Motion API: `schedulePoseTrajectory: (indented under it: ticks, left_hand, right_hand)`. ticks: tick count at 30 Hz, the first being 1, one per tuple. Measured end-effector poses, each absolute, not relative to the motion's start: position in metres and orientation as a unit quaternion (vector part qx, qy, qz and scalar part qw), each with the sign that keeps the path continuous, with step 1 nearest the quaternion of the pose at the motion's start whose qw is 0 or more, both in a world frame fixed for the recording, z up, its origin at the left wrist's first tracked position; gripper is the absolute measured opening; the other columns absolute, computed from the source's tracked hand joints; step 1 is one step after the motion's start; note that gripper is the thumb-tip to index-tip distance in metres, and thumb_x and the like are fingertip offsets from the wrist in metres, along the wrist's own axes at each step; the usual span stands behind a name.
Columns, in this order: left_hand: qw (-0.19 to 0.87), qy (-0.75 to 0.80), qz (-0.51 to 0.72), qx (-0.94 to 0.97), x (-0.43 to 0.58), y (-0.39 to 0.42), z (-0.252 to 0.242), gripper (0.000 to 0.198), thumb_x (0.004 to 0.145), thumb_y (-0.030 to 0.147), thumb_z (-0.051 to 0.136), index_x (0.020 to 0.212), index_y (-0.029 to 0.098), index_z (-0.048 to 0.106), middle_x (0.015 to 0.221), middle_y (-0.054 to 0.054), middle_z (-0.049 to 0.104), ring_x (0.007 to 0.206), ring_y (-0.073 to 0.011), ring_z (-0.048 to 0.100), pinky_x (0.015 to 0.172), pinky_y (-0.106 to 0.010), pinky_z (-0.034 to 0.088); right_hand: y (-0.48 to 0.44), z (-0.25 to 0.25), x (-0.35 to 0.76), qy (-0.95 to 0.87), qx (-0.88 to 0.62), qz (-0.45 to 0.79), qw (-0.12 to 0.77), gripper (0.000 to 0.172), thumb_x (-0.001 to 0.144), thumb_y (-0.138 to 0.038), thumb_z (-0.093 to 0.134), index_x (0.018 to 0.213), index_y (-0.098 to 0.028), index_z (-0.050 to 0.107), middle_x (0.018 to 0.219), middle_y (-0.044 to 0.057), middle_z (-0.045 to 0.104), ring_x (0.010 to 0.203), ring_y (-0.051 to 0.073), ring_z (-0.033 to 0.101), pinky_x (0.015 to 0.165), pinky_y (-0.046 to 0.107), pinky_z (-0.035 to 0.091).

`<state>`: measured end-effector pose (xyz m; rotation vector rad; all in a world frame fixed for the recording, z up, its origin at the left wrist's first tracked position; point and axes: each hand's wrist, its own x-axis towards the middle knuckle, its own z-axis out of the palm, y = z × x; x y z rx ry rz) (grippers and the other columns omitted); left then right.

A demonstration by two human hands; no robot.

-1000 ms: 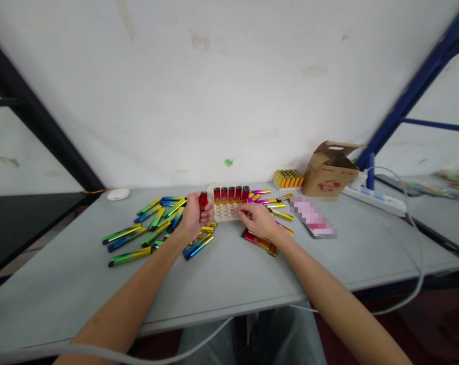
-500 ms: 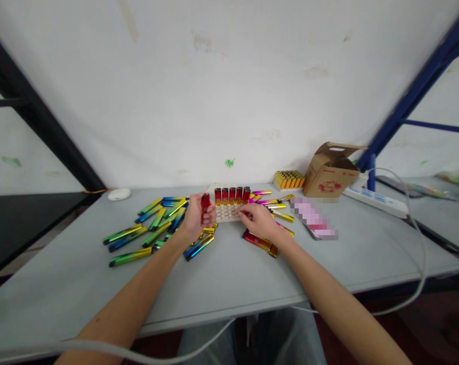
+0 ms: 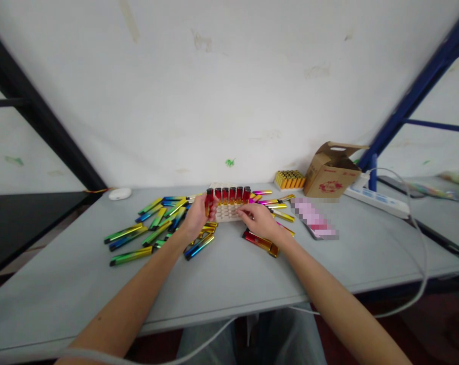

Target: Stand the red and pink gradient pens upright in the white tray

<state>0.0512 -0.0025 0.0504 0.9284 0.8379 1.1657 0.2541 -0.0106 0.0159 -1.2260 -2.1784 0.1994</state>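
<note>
A pale wall (image 3: pixel 229 101) rose behind a grey counter (image 3: pixel 229 284), with a cardboard box (image 3: pixel 330 177) open at its right rear and a white power strip (image 3: pixel 377 201) just beside it. Smaller than the box, the left hand (image 3: pixel 197 217) and the right hand (image 3: pixel 260 219) faced each other over the middle of the counter, with a white holed tray (image 3: pixel 226 212) between them. The left hand was closed around a red lighter (image 3: pixel 209 196); the right hand was bent over the tray's right side, thumb and fingers narrow, and whether it pinched the edge could not be told. Five standing lighters (image 3: pixel 232 195) filled a row along the tray. The red lighter was nearly upright, its long axis close to parallel with theirs, just left of the leftmost one, at the tray's left edge. The left hand was much the nearer to that end, and the tray lay to its right. Fingers hid the red lighter's lower end, so whether it touched the tray was unclear. Green, blue and yellow lighters (image 3: pixel 157 233) lay loose to the left, and a red-and-gold lighter (image 3: pixel 260 243) lay near the right wrist.
</note>
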Motion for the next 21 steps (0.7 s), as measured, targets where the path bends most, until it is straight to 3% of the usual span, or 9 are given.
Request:
schedulePoseTrajectory:
  ticks: [4, 8, 12, 21]
  left_hand:
    - [0.633, 0.373, 0.508, 0.450, 0.055, -0.001, 0.042, 0.026, 0.087, 0.038, 0.054, 0.076, 0.015, 0.055, 0.063, 0.001, 0.054, 0.051, -0.0088, 0.047, 0.046, -0.019, 0.037]
    - [0.587, 0.358, 0.491, 0.535, 0.054, -0.001, 0.035, 0.031, 0.078, 0.043, 0.069, 0.080, 0.016, 0.054, 0.069, 0.001, 0.060, 0.060, -0.0106, 0.054, 0.053, -0.021, 0.042]
    - [0.550, 0.359, 0.449, 0.606, 0.054, -0.004, 0.037, 0.033, 0.076, 0.042, 0.071, 0.091, 0.015, 0.061, 0.078, -0.004, 0.067, 0.073, -0.0148, 0.061, 0.062, -0.024, 0.047]
    - [0.540, 0.339, 0.408, 0.654, 0.057, -0.008, 0.035, 0.036, 0.077, 0.040, 0.072, 0.101, 0.014, 0.069, 0.092, -0.009, 0.074, 0.087, -0.0221, 0.068, 0.084, -0.036, 0.053]
  right_hand:
    - [-0.010, 0.016, 0.255, -0.822, -0.465, 0.089, 0.315, 0.022, 0.093, -0.026, 0.051, 0.096, -0.018, 0.071, 0.093, 0.006, 0.074, 0.079, 0.019, 0.064, 0.071, 0.028, 0.043]
    - [-0.011, 0.018, 0.256, -0.821, -0.460, 0.106, 0.322, 0.022, 0.093, -0.026, 0.051, 0.094, -0.017, 0.071, 0.089, 0.006, 0.073, 0.076, 0.018, 0.063, 0.068, 0.026, 0.043]
    - [-0.012, 0.021, 0.254, -0.805, -0.447, 0.146, 0.362, 0.027, 0.096, -0.030, 0.046, 0.091, -0.017, 0.069, 0.086, 0.005, 0.072, 0.076, 0.017, 0.062, 0.070, 0.027, 0.044]
    - [-0.014, 0.023, 0.247, -0.734, -0.376, 0.239, 0.512, 0.024, 0.094, -0.033, 0.049, 0.109, -0.020, 0.063, 0.107, 0.006, 0.069, 0.098, 0.018, 0.065, 0.085, 0.031, 0.050]
